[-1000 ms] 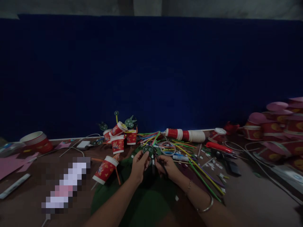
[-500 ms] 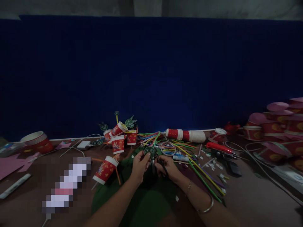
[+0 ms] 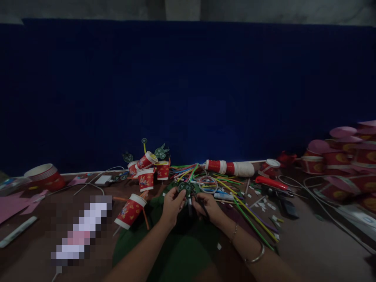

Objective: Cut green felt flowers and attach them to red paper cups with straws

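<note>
At the middle of the head view, my left hand (image 3: 172,207) pinches a small dark green paper cutout (image 3: 184,188) with pale printed lines between thumb and fingers. Close to its right edge, my right hand (image 3: 209,207) has its fingers in the handles of dark scissors (image 3: 197,196), whose blades point up and away beside the cutout. Whether the blades touch the paper is too dark to tell. Below both hands lies a dark green surface (image 3: 182,246). A red paper cup (image 3: 130,211) with a white rim lies tilted to the left of my left hand.
Several red cups (image 3: 146,179) with cutouts on sticks stand behind left. Coloured sticks (image 3: 249,213), a clear roll of tape (image 3: 208,184) and white paper scraps lie right of centre. Stacked cups (image 3: 243,169) lie against the blue panel (image 3: 188,98). A red-handled tool (image 3: 272,183) is farther right.
The whole view has shifted very slightly to the left. Both hands stay in nearly the same place, with the same cutout and scissors in them.
</note>
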Demonstrator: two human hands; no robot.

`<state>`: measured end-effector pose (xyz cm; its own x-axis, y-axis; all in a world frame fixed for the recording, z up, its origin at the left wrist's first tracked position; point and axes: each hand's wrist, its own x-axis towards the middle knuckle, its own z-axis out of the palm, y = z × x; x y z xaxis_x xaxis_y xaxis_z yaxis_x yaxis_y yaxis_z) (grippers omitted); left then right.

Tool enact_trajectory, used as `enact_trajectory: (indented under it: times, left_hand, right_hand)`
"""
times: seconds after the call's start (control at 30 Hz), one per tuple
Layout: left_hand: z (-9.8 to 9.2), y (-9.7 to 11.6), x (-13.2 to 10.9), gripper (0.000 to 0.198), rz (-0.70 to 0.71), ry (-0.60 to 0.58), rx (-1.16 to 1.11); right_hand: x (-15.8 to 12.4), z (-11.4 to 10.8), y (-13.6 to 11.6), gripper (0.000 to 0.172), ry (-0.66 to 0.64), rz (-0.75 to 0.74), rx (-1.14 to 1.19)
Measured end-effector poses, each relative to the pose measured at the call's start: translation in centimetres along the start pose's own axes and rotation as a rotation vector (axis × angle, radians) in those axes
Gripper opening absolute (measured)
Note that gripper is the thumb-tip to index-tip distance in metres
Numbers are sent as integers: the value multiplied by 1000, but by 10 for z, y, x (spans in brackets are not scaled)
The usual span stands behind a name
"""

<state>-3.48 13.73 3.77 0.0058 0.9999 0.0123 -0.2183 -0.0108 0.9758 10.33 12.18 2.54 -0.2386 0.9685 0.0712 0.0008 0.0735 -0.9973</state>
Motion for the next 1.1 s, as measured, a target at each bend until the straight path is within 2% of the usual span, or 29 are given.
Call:
enact_trajectory:
  times: [0.23,0.43,0.67,1.1]
  left_hand:
    - [0,1,0,36,-16,4,-42]
    - [2,3,0,39,-60,102,-53]
    - [-4,-7,5,38,-63,20,-19]
    - [0,5,0,36,-83,52,-59]
  right_hand:
    - [0,-1,-1,22,9,10,-6]
    - [0,0,-2,24,-33,16,22]
    - [-1,-1,-1,29,-48,-2,27]
    - [-2,-1,-5,27,-28,3,-11]
